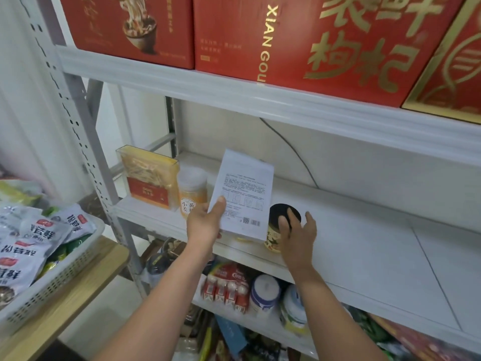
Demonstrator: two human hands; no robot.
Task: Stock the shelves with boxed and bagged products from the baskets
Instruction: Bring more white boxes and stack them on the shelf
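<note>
White middle shelf [364, 230], mostly bare. My left hand [205, 222] pinches a flat white printed packet [244, 188] by its lower corner, upright over the shelf's front edge; it looks light and bendy. My right hand [296, 230] curls over the black lid of a small yellow jar [272, 238] standing on the shelf. It is probably glass, heavier and breakable, and best gripped round its body.

The shelving [182, 83] held three red cartons [325, 43], one clear-lidded box [148, 175], one white-lidded jar [192, 188], one black-lidded jar [272, 237] and one white packet [244, 194]; one basket [65, 272] stood alongside.
</note>
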